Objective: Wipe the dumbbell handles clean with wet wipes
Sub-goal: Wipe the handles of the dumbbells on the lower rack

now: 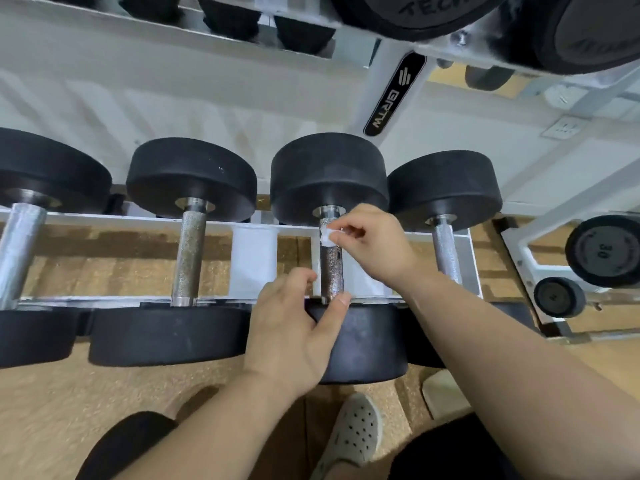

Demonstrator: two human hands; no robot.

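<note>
- The small white wet wipe (327, 235) is mostly buried under the fingertips, only a crumpled bit pokes out. It sits on the far end of the dark knurled steel handle (331, 268), right up by the far head.
- right hand (374, 244): fingers bunched together and pinching that wipe against the handle.
- left hand (294, 323): lying on the near black rubber head (363, 344), thumb on one side of the handle's near end and curled fingers on the other. It's bracketing the bar, but I can't tell how hard it's squeezing. It covers a good chunk of that head.
- Count on the white metal rack rail (252, 223) in front: four black round-headed dumbbells side by side, and the one being wiped is third from the left.
- The leftmost dumbbell (20, 244) is chopped off by the frame edge. The fourth one (446, 251) has its near head hidden behind the right forearm.
- The upper tier is cut off at the top: just the bottoms of dark heads, with blurry partial lettering on one. I can't count them properly.
- Off to the right there are two more dark round weight ends (602, 251) on a low white frame. The bigger one is marked 30, and the smaller one's marking is too blurry to read.
- One grey perforated clog (353, 434) on the cork-looking floor (52, 403). There's a pale shape beside it that I can't make out.
</note>
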